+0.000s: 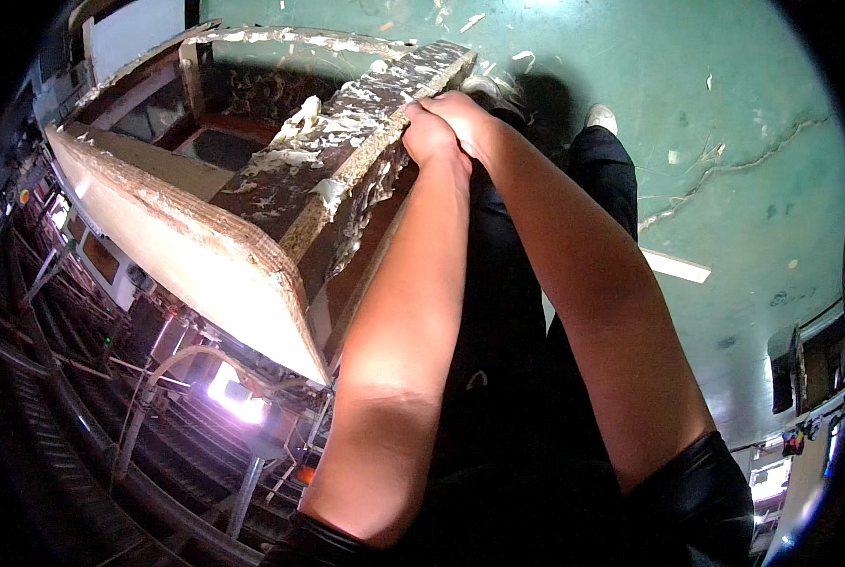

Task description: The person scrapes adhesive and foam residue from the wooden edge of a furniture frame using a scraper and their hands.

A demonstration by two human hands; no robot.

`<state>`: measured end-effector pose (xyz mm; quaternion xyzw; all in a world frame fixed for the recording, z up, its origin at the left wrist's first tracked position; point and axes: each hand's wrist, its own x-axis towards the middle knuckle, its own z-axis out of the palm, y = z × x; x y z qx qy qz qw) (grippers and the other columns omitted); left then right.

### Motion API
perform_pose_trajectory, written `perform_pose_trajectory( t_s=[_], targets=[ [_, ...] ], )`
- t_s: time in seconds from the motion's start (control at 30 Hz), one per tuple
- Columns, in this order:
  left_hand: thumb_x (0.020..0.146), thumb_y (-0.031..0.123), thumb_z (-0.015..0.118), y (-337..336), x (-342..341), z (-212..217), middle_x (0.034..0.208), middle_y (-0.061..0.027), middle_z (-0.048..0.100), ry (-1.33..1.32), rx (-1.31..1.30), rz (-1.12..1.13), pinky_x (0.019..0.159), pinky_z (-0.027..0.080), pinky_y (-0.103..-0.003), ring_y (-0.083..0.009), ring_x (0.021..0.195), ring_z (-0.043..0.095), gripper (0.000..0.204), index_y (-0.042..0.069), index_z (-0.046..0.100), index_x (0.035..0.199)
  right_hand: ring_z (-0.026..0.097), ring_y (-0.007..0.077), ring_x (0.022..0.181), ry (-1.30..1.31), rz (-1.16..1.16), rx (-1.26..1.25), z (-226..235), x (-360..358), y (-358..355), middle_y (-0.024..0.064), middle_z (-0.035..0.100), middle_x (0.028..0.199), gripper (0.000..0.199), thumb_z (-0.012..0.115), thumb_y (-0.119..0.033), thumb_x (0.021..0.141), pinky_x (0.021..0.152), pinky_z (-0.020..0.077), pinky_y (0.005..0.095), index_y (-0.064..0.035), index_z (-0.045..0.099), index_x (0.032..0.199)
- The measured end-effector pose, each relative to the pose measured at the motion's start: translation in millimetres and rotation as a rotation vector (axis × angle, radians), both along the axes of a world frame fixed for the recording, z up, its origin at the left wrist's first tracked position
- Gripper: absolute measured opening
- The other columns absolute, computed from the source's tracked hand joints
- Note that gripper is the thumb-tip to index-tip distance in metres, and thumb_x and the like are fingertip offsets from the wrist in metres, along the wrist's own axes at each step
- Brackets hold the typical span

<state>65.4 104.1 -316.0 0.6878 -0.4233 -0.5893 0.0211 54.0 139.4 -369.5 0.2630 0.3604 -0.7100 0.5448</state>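
My left hand (431,137) and my right hand (462,121) are close together, both closed, at the edge of a wooden rail (356,99). Ragged white shreds of dried glue or foam cover the rail's dark top face. The fingers curl away on the far side, so I cannot make out what they grip, whether the rail itself or something against it. The rail crosses an open wooden frame (252,40) with dark cavities inside. A pale panel with a rough, layered edge (196,222) closes the frame's near-left side.
The green floor (706,57) is strewn with shavings, and a crack runs across it. My shoe (601,118) stands to the right of the frame. A pale wood strip (676,266) lies by my legs. Metal racks and a bright light (236,392) are at lower left.
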Motion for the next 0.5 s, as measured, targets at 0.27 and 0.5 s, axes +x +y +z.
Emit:
perform_pose_trajectory(
  t_s=[0.27,0.5],
  targets=[
    [0.107,0.039,0.035,3.7,1.2,12.7,0.112,-0.0201,0.066,-0.012,-0.035,-0.109,0.080,0.057,-0.049,-0.0335,0.095,0.068,0.051,-0.004,0.061,0.116,0.062,0.0187,0.077,-0.037,-0.075,0.019,0.8,7.7,-2.6,0.0085,0.068,0.089,0.028,0.057,-0.024,0.105,0.071,0.0522,0.0375,0.0014,0.069,0.101],
    [0.104,0.041,0.038,-0.3,5.1,12.7,0.110,-0.0220,0.068,-0.126,-0.068,-0.188,0.076,0.057,-0.048,-0.0334,0.091,0.069,0.058,-0.011,0.060,0.116,0.062,0.0180,0.075,-0.091,-0.162,0.015,-3.6,18.1,-4.5,0.0075,0.068,0.088,0.023,0.060,-0.023,0.103,0.070,0.0520,0.0369,-0.0026,0.070,0.099]
  ],
)
